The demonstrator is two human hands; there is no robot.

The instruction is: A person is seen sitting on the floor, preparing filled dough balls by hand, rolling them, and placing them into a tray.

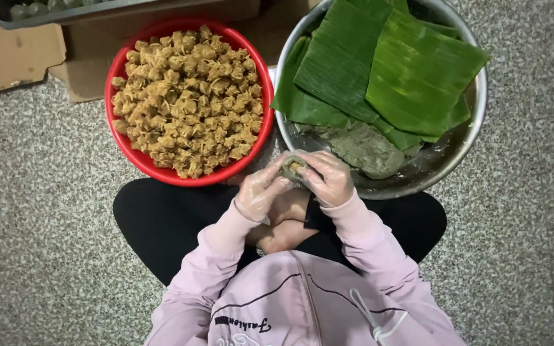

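1. A small lump of grey-green dough [295,168] with a tan filling showing at its middle sits between both hands, just above the person's lap and at the near rim of the metal bowl.
2. The left hand [261,190], in a thin clear glove, curls its grip around the lump from 8 o'clock, fingers partly closed on it.
3. The right hand [329,177], also gloved, closes its grip over the lump from 3 o'clock, fingers bent around it.
4. At 1 o'clock from the hands stands the metal bowl [476,106], holding a mass of grey-green dough [363,148] under layered banana leaves [379,70].
5. At 11 o'clock, a red basin [118,72] heaped with tan filling balls [190,99] touches the bowl's side.
6. Both stand on a speckled floor [40,211]; cardboard [8,54] and a metal tray [46,14] lie at the far edge.
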